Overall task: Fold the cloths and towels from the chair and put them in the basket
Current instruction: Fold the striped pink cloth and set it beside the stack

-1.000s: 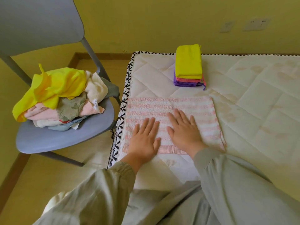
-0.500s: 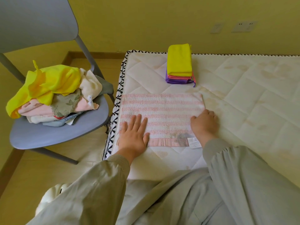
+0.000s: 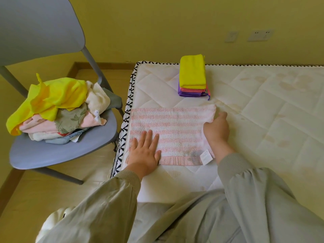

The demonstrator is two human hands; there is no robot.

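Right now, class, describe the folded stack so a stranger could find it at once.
Start at the white quilted mattress. Near its far edge, beyond the pink-striped towel, sits the stack of folded cloths. Only it is neatly squared: yellow over pink and purple.

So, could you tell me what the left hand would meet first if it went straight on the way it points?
Only more of the striped towel under the left hand, then bare mattress, probably passing left of the folded stack.
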